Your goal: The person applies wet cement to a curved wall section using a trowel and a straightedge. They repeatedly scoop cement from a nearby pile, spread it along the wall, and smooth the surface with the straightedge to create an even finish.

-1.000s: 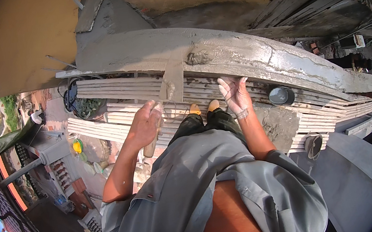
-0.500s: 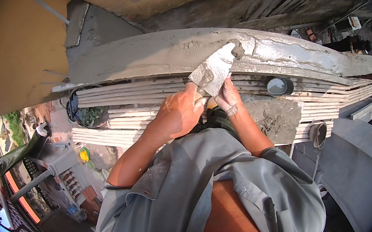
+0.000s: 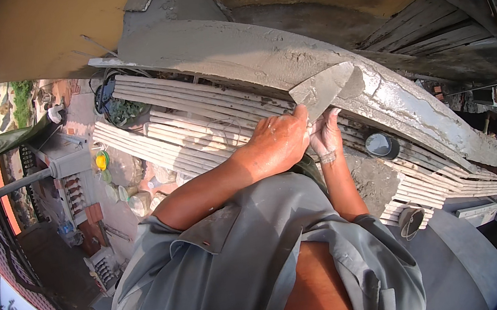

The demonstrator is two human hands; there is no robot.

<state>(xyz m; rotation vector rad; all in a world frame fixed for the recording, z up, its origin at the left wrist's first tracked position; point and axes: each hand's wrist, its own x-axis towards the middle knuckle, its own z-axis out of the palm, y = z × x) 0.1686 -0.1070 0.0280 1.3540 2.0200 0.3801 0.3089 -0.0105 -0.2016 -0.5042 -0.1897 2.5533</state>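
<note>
My left hand (image 3: 278, 141) grips the handle of a metal trowel (image 3: 320, 92), its mortar-smeared blade lying over the edge of a curved concrete beam (image 3: 202, 45). Beside it, just below the blade, my right hand (image 3: 326, 135) is curled with thumb raised, white with mortar; what its fingers hold is hidden. Wet, rough mortar and a shiny smoother patch (image 3: 391, 92) coat the beam to the right of the blade.
Rows of bamboo poles (image 3: 165, 91) form a platform below. On it are a dark bucket (image 3: 382, 145), a mortar-covered board (image 3: 370, 176) and another container (image 3: 409, 221). A yellow object (image 3: 101, 160) lies in the yard at lower left. An ochre wall (image 3: 44, 31) rises beyond.
My left hand has swung up and right with the trowel, its blade now raised onto the beam. My right hand has closed up beside it. The view has rotated slightly.
</note>
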